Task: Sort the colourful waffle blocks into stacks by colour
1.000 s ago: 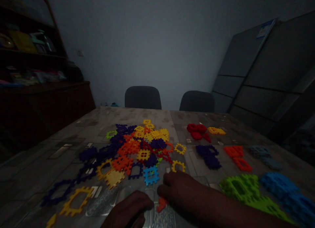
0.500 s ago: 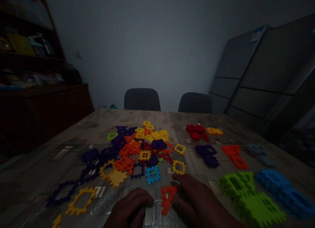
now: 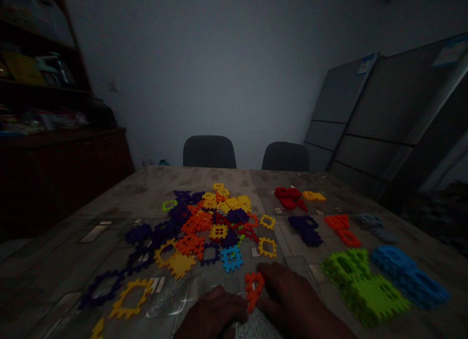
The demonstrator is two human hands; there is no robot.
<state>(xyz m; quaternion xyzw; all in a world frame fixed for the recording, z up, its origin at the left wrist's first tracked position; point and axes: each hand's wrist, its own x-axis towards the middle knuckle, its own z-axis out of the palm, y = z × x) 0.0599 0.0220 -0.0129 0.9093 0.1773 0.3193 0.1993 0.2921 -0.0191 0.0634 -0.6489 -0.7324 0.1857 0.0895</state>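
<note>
Both my hands rest low at the near edge of the table (image 3: 109, 207). Between them stands an orange triangular frame piece (image 3: 253, 287). My right hand (image 3: 292, 302) has its fingers curled against the piece's right side and holds it. My left hand (image 3: 214, 316) is curled just to the left of the piece, and its fingertips are hidden in the dark. Just beyond my hands lies a loose heap of plastic interlocking pieces (image 3: 204, 222) in purple, orange, yellow, blue and green.
Sorted groups lie to the right: red pieces (image 3: 289, 196), purple pieces (image 3: 306, 229), orange pieces (image 3: 343, 229), green pieces (image 3: 361, 283), blue pieces (image 3: 407, 275). Two dark chairs (image 3: 209, 151) stand at the far edge. A dark cabinet (image 3: 54, 163) stands at the left, grey panels (image 3: 383, 124) at the right.
The orange triangle, half hidden under my right hand a second ago, now stands upright between both hands. The view has shifted a little to the right.
</note>
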